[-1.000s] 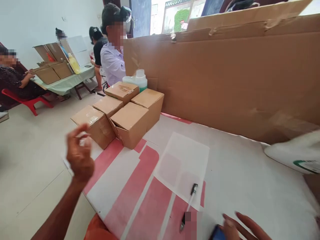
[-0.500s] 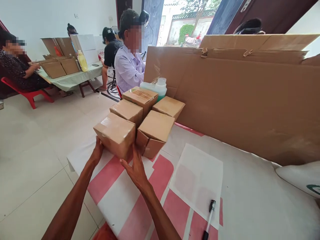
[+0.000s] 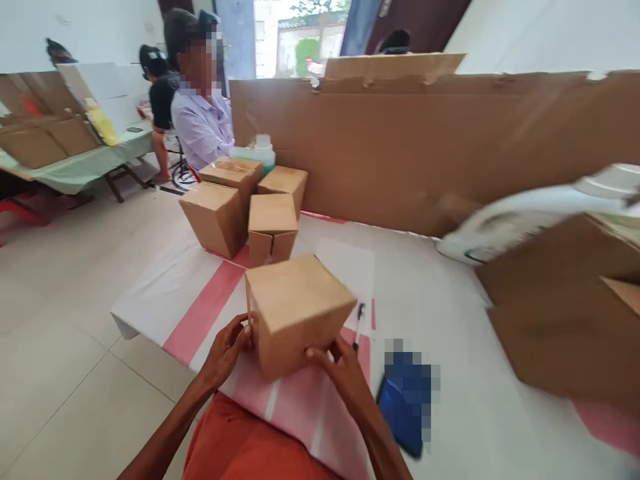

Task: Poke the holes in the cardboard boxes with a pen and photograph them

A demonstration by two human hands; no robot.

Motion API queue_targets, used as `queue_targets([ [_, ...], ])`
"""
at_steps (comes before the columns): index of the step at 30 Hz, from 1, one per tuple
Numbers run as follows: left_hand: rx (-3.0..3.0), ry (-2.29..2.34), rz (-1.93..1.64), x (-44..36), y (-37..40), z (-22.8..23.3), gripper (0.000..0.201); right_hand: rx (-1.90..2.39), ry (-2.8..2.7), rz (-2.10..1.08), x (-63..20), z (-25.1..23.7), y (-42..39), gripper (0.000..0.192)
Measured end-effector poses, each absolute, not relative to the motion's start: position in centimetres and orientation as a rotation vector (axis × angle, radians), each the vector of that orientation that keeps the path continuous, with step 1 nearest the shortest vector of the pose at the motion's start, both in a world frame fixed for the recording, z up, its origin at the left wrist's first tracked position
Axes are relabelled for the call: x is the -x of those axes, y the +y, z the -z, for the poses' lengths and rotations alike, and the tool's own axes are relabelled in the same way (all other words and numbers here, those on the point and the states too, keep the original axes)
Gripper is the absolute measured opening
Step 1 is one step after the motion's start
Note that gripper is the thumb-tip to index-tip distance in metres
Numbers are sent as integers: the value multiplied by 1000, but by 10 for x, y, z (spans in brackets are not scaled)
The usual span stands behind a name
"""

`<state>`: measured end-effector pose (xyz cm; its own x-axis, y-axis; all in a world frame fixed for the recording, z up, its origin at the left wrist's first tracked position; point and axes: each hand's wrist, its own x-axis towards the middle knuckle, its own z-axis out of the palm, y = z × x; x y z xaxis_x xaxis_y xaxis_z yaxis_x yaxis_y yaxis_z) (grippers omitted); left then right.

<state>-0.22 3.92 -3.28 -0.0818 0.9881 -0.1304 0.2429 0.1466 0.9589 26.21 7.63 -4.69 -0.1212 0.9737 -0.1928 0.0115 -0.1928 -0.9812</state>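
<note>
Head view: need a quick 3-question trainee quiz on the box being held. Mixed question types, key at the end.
1. True or false: both hands grip the cardboard box.
2. How many sealed boxes stand in the cluster farther back on the table?
   A. two  B. four  C. six
3. What lies just right of the held box, partly hidden behind it?

Key
1. True: the left hand holds its left side and the right hand its lower right edge.
2. B.
3. A pen, on a white sheet.
</note>
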Motion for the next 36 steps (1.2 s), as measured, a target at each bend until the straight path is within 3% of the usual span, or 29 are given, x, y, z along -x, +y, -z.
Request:
queue_targets([
  [8,-1364,1302,-958,-56,41,31,67,1428,-1066,-1003,-305,22,39,67],
  [12,-1272,1322,-1019,-55,44,44,62,1363,-1086,-1027,-297,33,25,67],
  [19,-1049,1330,-1087,-36,39,57,71,1283,-1127,-1085,-278,34,9,62],
  [22,-1002,1306,-1116,-31,36,49,62,1200,-1115,-1114,-277,22,5,55],
  [30,-1048,1244,-1283,-28,36,13,62,1102,-1098,-981,-278,-10,12,42],
  [36,-1116,1257,-1260,-39,23,12,68,1216,-1020,-932,-278,-10,8,54],
])
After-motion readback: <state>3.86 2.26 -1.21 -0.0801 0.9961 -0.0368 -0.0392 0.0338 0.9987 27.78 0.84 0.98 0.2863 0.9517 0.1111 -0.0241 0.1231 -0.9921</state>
